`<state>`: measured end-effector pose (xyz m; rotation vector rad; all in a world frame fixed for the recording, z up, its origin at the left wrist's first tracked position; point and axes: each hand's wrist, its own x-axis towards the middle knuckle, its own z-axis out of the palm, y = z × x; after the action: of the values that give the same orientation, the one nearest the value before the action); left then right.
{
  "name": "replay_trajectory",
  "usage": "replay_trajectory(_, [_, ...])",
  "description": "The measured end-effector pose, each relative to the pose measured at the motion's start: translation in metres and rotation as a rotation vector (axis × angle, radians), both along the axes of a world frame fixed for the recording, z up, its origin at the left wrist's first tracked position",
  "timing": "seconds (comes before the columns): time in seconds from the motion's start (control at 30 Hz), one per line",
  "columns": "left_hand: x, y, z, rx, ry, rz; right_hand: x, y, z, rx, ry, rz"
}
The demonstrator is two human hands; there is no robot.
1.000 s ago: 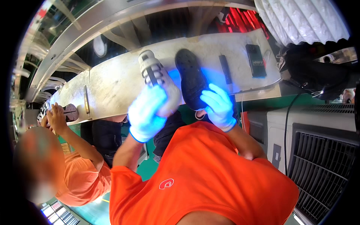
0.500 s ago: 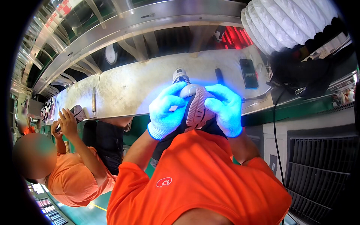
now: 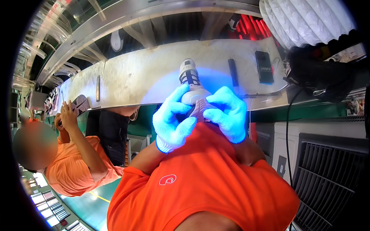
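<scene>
Where two shoes were held apart a second ago, one white shoe (image 3: 191, 82) is now clasped close to the chest, above the bench (image 3: 146, 77), by the gloved left hand (image 3: 172, 119) and right hand (image 3: 226, 113), fingers curled shut around it, suggesting closer handling.

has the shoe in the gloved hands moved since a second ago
Yes. The shoe was lifted off the worktable and turned from flat, sole up, to upright, nearer the chest.

gloves (image 3: 173, 127): knit cloth, matt | shoe (image 3: 191, 82): mesh fabric | bench (image 3: 146, 77): mottled, worn
</scene>
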<state>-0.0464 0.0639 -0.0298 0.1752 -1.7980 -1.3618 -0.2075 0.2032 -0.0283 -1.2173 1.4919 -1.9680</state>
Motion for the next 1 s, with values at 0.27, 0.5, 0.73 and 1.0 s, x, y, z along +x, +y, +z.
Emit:
replay_trajectory(0.27, [0.001,0.017,0.001,0.267,-0.007,0.042,0.016,-0.001,0.003,-0.012,0.201,-0.157])
replay_trajectory(0.5, [-0.004,0.016,0.007,0.331,0.011,0.052,0.021,-0.006,-0.001,-0.006,0.216,-0.25])
replay_trajectory(0.73, [-0.005,0.014,0.015,0.329,-0.05,0.077,0.023,-0.009,0.006,0.042,0.236,-0.279])
replay_trajectory(1.0, [0.0,0.006,0.005,0.461,-0.01,-0.021,0.034,-0.002,0.005,0.083,-0.114,-0.198])
